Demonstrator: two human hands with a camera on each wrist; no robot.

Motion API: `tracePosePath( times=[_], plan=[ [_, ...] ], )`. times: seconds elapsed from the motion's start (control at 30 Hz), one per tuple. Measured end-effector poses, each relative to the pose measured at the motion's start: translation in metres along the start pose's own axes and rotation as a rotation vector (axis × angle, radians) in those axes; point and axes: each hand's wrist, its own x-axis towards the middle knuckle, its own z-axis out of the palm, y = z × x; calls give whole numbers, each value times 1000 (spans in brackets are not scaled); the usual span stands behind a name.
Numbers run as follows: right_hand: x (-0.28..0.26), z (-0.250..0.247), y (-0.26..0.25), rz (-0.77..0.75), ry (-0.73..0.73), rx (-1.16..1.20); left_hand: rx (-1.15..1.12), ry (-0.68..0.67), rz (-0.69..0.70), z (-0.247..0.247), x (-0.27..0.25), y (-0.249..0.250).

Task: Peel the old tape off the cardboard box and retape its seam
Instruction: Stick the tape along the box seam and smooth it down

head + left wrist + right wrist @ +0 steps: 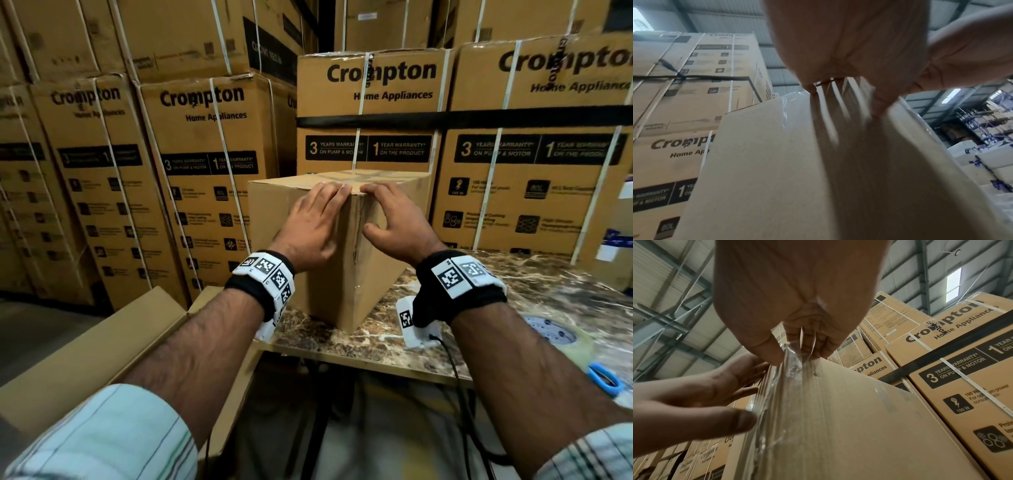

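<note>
A plain cardboard box (pixel 270 212) stands on the marble table (pixel 513 301) with one vertical corner towards me. Crinkled clear tape (pixel 781 386) runs down that corner edge (pixel 356 240). My left hand (pixel 318 222) lies flat on the box's left face, fingers straight and reaching the top edge beside the corner. My right hand (pixel 387 212) rests on the right face. Its bent fingertips (pixel 807 344) sit on the tape's upper end at the top corner, and its thumb is spread apart lower down. In the left wrist view, my left hand's fingers (pixel 877 104) press on the box (pixel 766 162).
Tall stacks of printed appliance cartons (pixel 370 113) close in behind and on both sides. A roll of clear tape (pixel 551 330) and blue-handled scissors (pixel 604 378) lie on the table's right part. An open carton (pixel 102 342) sits low at my left.
</note>
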Motion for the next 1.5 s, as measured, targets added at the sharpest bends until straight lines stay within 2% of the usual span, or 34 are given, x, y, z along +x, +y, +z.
tracePosePath(
  times=[0.2,0.47,0.53,0.63,0.7,0.8,1.0,1.1,1.23,1.3,1.4,1.43,1.5],
  plan=[
    [-8,-1,2,-8,-46,99,61,-161,-52,5,1,9],
    [-15,-5,-4,-14,-36,163,76,-126,-122,5,1,22],
    [-24,0,-4,-1,31,156,75,-108,-120,-1,-1,18],
    [-51,15,-6,61,210,135,52,-106,-123,-8,-2,15],
    [-68,23,-15,85,246,225,44,-102,-141,-7,-3,17],
    [-76,34,-25,13,139,284,48,-115,-150,-5,-5,19],
    [-70,47,-32,120,-231,67,-30,-57,-153,-3,-1,16],
    [-70,56,-42,114,-387,12,-85,-34,-157,-2,0,15],
    [-71,50,-35,180,-284,120,-114,-9,-150,-3,0,13],
    [-74,49,-30,190,-343,109,-132,13,-154,-1,0,13],
    [-75,54,-32,79,-375,44,-180,62,-158,1,3,16],
    [-74,55,-33,58,-346,68,-187,71,-159,0,3,16],
    [-74,54,-37,121,-200,199,-198,79,-172,-2,5,17]
  ],
)
